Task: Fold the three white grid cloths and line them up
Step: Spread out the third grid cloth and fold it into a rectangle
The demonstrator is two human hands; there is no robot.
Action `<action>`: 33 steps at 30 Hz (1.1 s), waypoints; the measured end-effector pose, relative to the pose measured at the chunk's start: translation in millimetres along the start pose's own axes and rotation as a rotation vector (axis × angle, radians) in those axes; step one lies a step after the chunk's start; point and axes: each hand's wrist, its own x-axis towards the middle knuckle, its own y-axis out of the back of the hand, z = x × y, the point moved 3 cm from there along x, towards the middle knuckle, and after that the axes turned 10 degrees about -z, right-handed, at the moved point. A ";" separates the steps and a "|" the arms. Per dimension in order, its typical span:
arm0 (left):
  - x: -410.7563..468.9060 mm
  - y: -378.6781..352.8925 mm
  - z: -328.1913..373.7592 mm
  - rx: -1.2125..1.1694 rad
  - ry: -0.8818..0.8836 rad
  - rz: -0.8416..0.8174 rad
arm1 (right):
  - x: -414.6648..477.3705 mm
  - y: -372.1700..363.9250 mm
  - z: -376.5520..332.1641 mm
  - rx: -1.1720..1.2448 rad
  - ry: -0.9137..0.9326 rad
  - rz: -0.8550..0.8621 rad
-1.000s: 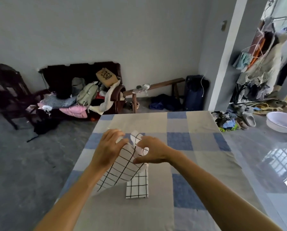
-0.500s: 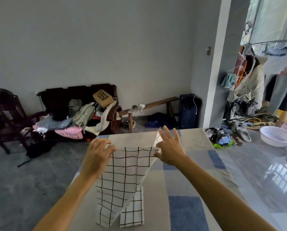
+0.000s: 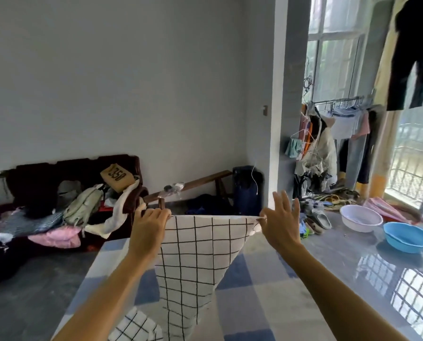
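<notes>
Left hand (image 3: 148,223) and right hand (image 3: 279,221), apart, pinch the cloth's (image 3: 195,262) top corners; keep it taut, probably lowering flat onto the tabletop (image 3: 267,303)

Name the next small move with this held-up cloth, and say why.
Probably lower the cloth flat onto the table. The left hand and right hand pinch its two top corners and it hangs stretched and unfolded in the air, clear of the folded cloth lying below. Folding needs it resting on the surface first.
</notes>
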 end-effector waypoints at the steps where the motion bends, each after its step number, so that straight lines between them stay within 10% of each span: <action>1: 5.2 1.7 3.0 -0.010 0.005 0.026 | 1.6 4.3 5.5 0.009 -0.006 0.022; 17: -89.6 -7.9 35.4 -0.303 0.077 0.220 | -98.3 5.7 56.3 0.255 0.048 0.378; 33: -310.9 -25.0 79.9 -0.297 0.097 -0.118 | -310.6 -62.8 90.5 0.320 0.109 0.004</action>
